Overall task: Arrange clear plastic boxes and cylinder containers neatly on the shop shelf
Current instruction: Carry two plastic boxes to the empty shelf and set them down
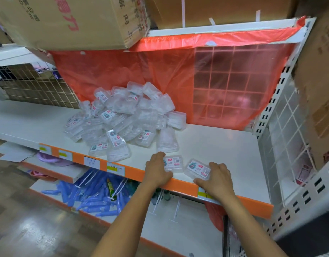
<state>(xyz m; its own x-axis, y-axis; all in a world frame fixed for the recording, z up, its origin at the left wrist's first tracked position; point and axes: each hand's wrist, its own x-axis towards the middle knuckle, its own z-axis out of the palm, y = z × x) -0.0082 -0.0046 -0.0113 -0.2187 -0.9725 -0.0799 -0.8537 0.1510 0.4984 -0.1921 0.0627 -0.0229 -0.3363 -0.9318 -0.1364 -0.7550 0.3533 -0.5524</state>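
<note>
At the front lip of the white shelf [215, 145], two flat clear boxes lie side by side, just apart. My left hand [157, 170] curls its fingers [158, 155] round the left side of the left box [174, 164], with the thumb against its near edge. My right hand [216, 178] holds the right box [198, 169], fingers bent over its right side and thumb at its front. Both boxes are glossy, see-through rounded rectangles with a white printed label on the lid. The right one sits slightly turned.

At 11 o'clock from my hands, a loose heap [123, 117] of the same boxes, a few rounder and tube-like, leans against a thin, crinkled orange plastic sheet [160, 71] hung over a wire grid. The shelf is smooth, with an orange price strip [184, 186] along its edge. A matt cardboard carton [67, 21] sits above the heap at 11 o'clock.
</note>
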